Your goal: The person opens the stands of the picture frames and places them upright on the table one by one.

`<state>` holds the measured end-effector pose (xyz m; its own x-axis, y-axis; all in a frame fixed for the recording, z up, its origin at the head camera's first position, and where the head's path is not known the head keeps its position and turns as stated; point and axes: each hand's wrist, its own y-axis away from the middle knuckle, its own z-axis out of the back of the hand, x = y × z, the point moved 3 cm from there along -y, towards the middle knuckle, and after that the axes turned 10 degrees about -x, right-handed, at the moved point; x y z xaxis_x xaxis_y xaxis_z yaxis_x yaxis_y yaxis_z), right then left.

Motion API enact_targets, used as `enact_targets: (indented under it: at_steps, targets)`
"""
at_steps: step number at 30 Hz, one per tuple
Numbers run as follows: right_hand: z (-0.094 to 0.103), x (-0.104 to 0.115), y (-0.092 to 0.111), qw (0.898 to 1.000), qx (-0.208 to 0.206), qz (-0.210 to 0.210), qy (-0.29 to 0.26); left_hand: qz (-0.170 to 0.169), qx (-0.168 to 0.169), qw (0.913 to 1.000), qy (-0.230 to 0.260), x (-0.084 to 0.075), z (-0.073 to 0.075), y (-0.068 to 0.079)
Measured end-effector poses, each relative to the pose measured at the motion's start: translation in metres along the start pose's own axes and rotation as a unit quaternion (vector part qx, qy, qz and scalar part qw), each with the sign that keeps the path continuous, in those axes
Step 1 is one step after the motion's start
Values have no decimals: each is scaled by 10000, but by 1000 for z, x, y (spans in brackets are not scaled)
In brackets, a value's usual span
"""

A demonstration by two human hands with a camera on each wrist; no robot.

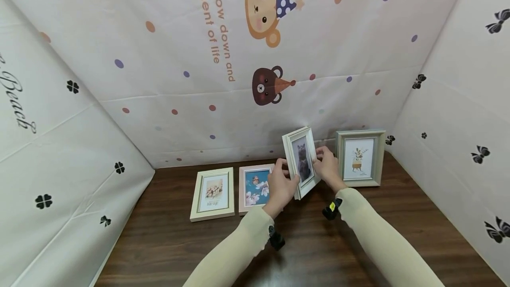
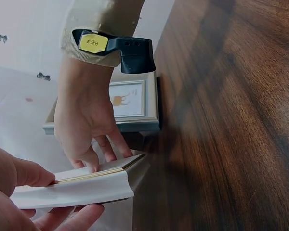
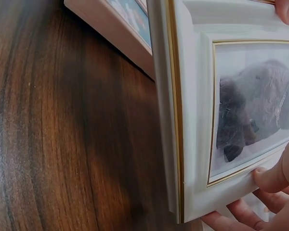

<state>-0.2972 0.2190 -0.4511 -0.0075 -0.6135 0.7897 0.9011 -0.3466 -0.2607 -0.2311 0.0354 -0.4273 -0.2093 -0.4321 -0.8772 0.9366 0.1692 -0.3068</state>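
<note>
A white picture frame (image 1: 292, 163) with thin gold lines and a grey cat photo is held tilted between both hands, off the backdrop. My left hand (image 1: 282, 187) grips its left edge, thumb toward the front and fingers behind. On the opposite edge my right hand (image 1: 328, 167) pinches the frame, its thumb on the front border in the right wrist view. Just left stands a pink picture frame (image 1: 241, 189) with a bird and blossoms, partly hidden by the left hand. To the right stands a grey-green picture frame (image 1: 376, 183) with a potted plant print.
A cream picture frame (image 1: 232, 176) stands at the left of the row. The dark wooden table (image 1: 167, 251) runs back to a white printed cloth backdrop (image 1: 223, 123), with cloth sides at left and right. Each sleeve cuff carries a black wrist camera (image 1: 330, 211).
</note>
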Motion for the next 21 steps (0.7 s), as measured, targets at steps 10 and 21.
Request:
enact_targets:
  at_steps: [10, 21]
  targets:
    - [2, 0, 2, 9999, 75, 68, -18, -54, 53, 9999, 125, 0, 0, -1]
    - [16, 30, 6, 9874, -403, 1248, 883, 1, 324, 9990, 298, -1, 1, 1]
